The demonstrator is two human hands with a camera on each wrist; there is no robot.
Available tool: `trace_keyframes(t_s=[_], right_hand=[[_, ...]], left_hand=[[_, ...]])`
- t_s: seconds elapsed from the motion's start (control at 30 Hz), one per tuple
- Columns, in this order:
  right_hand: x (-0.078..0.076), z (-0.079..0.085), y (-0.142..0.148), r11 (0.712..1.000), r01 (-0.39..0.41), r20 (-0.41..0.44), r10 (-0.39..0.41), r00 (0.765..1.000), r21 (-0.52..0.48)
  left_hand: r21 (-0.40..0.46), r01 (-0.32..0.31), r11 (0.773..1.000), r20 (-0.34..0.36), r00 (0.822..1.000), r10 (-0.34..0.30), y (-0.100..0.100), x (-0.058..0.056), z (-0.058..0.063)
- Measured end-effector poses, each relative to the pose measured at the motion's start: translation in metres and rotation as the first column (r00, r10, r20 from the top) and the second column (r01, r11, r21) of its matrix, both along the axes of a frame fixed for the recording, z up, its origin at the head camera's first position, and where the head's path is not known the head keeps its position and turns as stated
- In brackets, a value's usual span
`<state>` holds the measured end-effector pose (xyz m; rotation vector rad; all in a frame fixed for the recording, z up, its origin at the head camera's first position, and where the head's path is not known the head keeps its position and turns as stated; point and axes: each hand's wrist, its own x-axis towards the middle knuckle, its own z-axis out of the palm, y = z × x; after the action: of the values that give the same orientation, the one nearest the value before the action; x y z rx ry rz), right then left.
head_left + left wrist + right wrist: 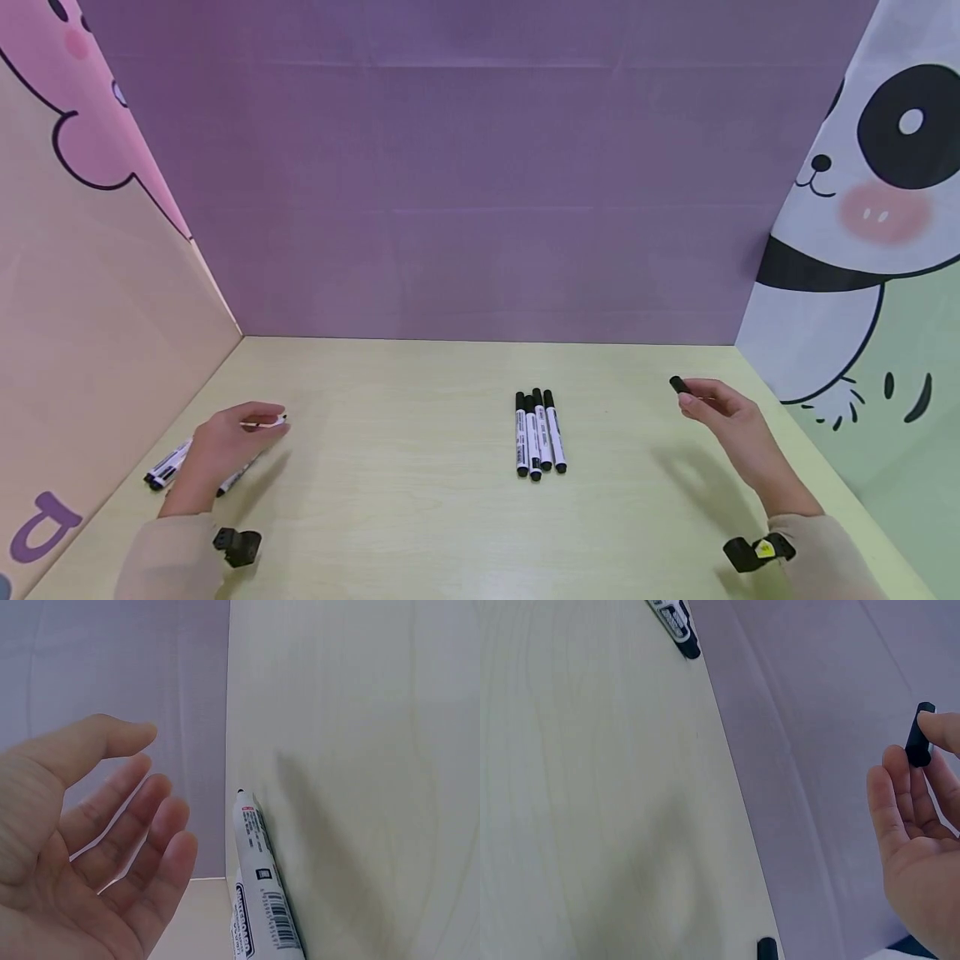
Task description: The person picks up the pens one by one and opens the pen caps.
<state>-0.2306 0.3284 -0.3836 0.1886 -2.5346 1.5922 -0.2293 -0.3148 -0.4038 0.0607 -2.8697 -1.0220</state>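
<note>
My left hand (228,446) hovers over the left side of the table. In the left wrist view its fingers (169,840) are loosely bent, with nothing between them and the thumb. Beside it lies a white whiteboard marker (259,855) with a bare dark nib. In the head view a white, dark-tipped piece shows between thumb and fingers; touch cannot be told. A second marker (236,477) is partly hidden under that hand. On the right, my right hand (727,417) is raised above the table, pinching a black marker cap (920,735) between thumb and fingers.
Several capped black-and-white markers (540,433) lie side by side mid-table. More markers (168,465) lie left of my left hand. A purple wall (487,183) closes the back, and printed side walls stand left and right. Each wrist carries a black camera mount (238,547).
</note>
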Motion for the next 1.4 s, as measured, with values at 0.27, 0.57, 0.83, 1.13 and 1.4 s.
trace_keyframes(t_s=[0.27,0.57,0.83,1.13,1.4], right_hand=[[0.004,-0.004,0.024,0.999,0.039,-0.009,-0.039,0.999,0.007],[0.001,-0.01,0.047,0.997,0.07,-0.006,-0.07,0.998,-0.044],[-0.001,-0.013,0.06,0.977,0.132,0.079,-0.147,0.986,0.168],[-0.006,-0.021,0.069,0.941,0.147,0.145,-0.199,0.969,0.304],[-0.015,-0.029,0.075,0.938,0.111,0.138,-0.164,0.977,0.329]], left_hand=[[0.002,0.041,0.999,-0.064,0.997,-0.041,0.006,-0.003,-0.001],[0.011,0.075,0.997,-0.098,0.992,-0.074,0.013,-0.007,0.0],[0.053,0.104,0.993,-0.114,0.989,-0.098,0.028,-0.011,-0.003],[0.114,0.131,0.985,-0.069,0.99,-0.124,0.053,-0.012,-0.003],[0.14,0.148,0.979,-0.083,0.987,-0.138,0.069,-0.013,0.001]])
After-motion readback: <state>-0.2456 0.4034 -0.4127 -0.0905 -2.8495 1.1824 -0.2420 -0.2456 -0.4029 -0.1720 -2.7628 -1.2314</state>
